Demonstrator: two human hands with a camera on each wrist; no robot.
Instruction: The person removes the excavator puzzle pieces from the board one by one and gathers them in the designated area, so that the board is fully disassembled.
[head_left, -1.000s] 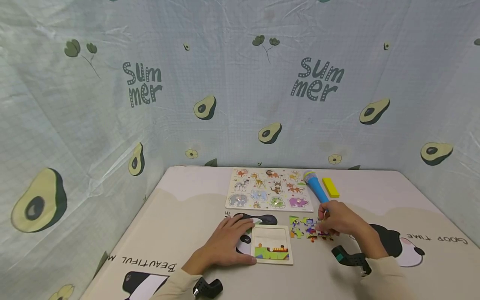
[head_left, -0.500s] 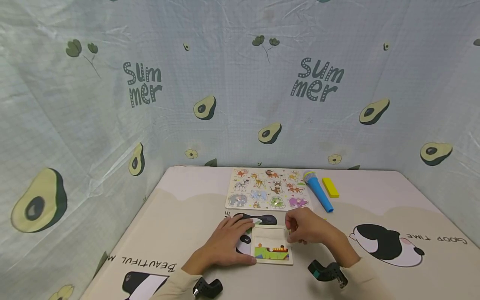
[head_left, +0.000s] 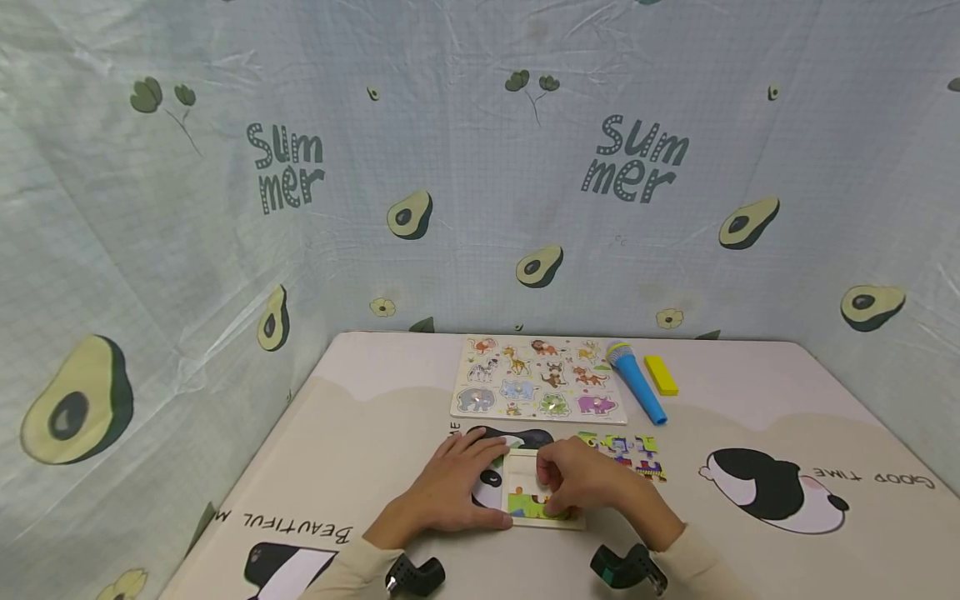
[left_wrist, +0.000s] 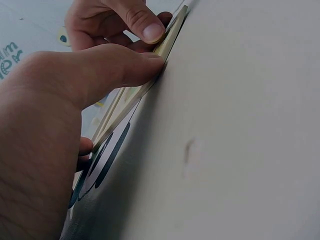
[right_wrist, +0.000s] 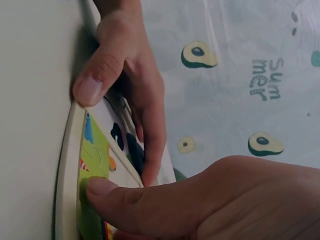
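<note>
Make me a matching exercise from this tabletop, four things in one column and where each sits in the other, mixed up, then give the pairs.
Things:
1. animal peg board
2. blue toy microphone
3. loose puzzle pieces
4. small puzzle tray

Places:
A. between the peg board and the yellow block
B. under both hands
C. far middle of the table
D. just right of the tray

Pairs: 1-C, 2-A, 3-D, 4-B

head view looks forward and down over the counter [head_left: 360, 433] from above; both wrist views sit low and close, sharing the puzzle tray [head_left: 525, 467] edge [left_wrist: 150, 75] [right_wrist: 67, 165].
</note>
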